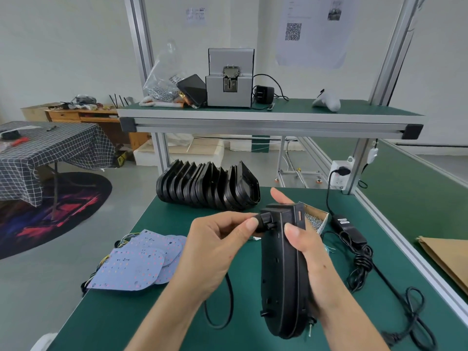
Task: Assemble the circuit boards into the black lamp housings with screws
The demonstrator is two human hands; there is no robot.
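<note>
The right hand (307, 259) grasps a black lamp housing (282, 272) on edge above the table (253, 335), apparently to expose its side fitting, which the left hand (215, 252) pinches, with circuit boards (138, 262) stacked left of it.

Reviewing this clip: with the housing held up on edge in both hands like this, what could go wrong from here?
1. The black lamp housing is held on edge above the table by the right hand, while the left hand pinches a small black part at its top; a slip could drop it.
2. The open screw box sits just behind the housing and could get knocked.
3. The black cable lies close to the right forearm and may snag.
</note>
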